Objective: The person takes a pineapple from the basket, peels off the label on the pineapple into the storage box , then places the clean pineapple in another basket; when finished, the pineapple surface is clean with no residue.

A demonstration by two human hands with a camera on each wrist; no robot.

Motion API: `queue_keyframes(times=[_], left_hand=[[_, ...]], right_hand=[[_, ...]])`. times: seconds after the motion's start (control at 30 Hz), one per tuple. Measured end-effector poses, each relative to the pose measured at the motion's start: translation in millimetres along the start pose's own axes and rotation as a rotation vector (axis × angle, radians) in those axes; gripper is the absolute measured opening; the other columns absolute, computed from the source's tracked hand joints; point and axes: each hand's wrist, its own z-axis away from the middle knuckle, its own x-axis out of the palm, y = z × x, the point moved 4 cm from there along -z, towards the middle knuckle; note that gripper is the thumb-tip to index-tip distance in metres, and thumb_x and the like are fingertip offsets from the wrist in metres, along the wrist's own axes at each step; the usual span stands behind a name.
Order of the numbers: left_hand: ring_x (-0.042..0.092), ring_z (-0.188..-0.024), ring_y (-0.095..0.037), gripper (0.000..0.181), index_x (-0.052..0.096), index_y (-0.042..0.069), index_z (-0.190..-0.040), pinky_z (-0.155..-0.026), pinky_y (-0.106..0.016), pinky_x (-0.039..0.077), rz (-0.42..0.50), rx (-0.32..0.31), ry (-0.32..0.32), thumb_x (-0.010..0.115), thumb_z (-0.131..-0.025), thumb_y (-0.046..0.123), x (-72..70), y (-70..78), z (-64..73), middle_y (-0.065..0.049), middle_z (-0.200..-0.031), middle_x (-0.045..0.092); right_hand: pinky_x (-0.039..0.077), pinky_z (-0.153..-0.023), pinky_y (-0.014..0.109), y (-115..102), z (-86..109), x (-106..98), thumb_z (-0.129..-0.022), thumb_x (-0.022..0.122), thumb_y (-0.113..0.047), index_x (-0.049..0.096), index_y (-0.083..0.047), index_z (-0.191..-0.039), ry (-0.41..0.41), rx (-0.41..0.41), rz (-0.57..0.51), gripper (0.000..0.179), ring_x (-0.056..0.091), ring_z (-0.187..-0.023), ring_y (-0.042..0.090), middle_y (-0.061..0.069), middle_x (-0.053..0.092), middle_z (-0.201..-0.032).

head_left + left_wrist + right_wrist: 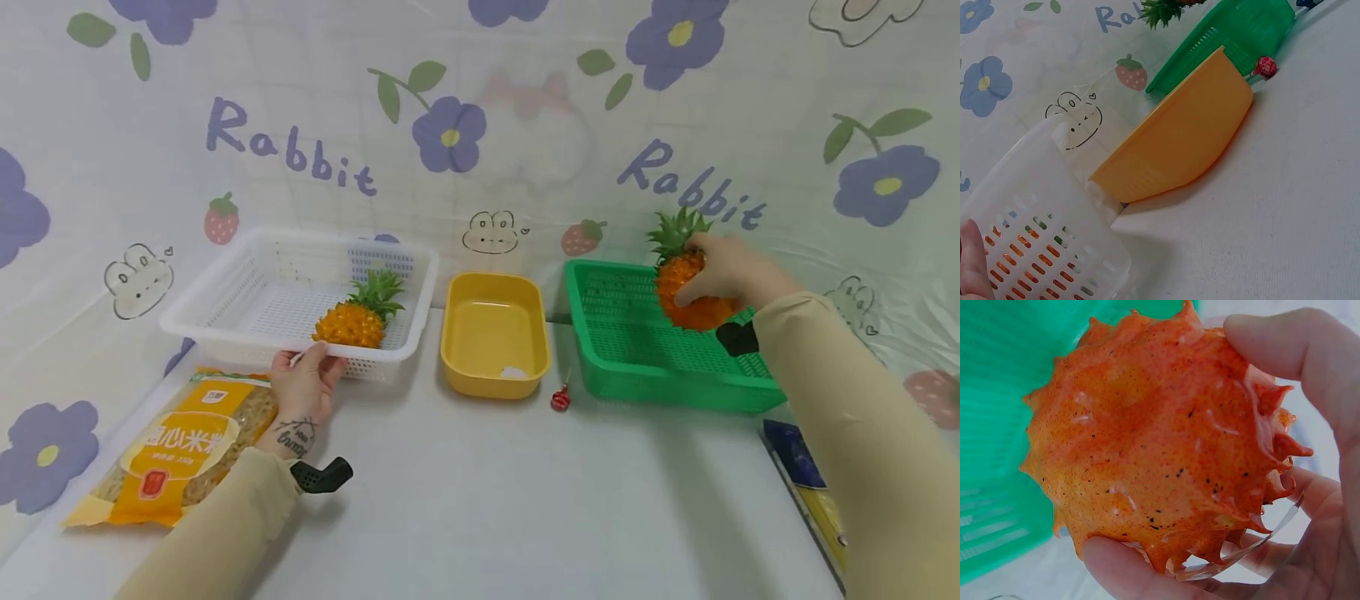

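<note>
The orange spiky fruit (693, 314) is in the air above the green basket (660, 385). The right hand (731, 271) has its thumb and fingers curved around the side of it, spread as wide as the fruit body. The left hand (306, 385) pinches the front rim of the white basket (247, 337), near a second spiky fruit (351, 325).

I judge the held fruit to be rather light and firm, with points that may prick or slide; the round middle seems a better hold than the leafy crown (678, 229), which probably bends. The right wrist view shows a clear strip (1210, 570) under the fruit, which the head view does not; the crown, however, appears only from the head and left wrist.
</note>
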Motion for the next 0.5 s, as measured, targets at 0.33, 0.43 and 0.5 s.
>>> queue_keyframes(times=[0.33,0.43,0.5], left_hand=[[0.062,-0.069,-0.016,0.030,0.043,0.008,-0.111,-0.063,-0.029,0.056,-0.015,0.002,0.014,0.057,-0.087,-0.002,-1.7,-0.4,0.1,-0.007,-0.105,0.046],[0.062,-0.069,-0.016,0.032,0.042,0.008,-0.113,-0.063,-0.029,0.056,-0.015,0.001,0.013,0.057,-0.087,-0.002,-1.6,-1.6,0.6,-0.007,-0.106,0.046],[0.062,-0.069,-0.016,0.032,0.042,0.008,-0.113,-0.063,-0.030,0.056,-0.015,0.001,0.011,0.057,-0.087,-0.002,-1.2,-2.6,1.1,-0.007,-0.105,0.045]], right_hand=[[0.046,-0.075,0.049,-70,32.2,9,-0.073,0.074,-0.034,0.029,-0.011,-0.141,0.058,-0.163,0.207,0.084,0.047,-0.103,0.039,0.028,0.032,-0.132],[0.045,-0.080,0.051,-89,43.2,25,-0.072,0.075,-0.029,0.033,-0.013,-0.139,0.043,-0.233,0.185,0.081,0.049,-0.102,0.036,0.026,0.033,-0.133],[0.047,-0.081,0.050,-101,50.7,37,-0.071,0.076,-0.027,0.035,-0.015,-0.138,0.018,-0.263,0.159,0.080,0.050,-0.102,0.034,0.024,0.033,-0.132]])
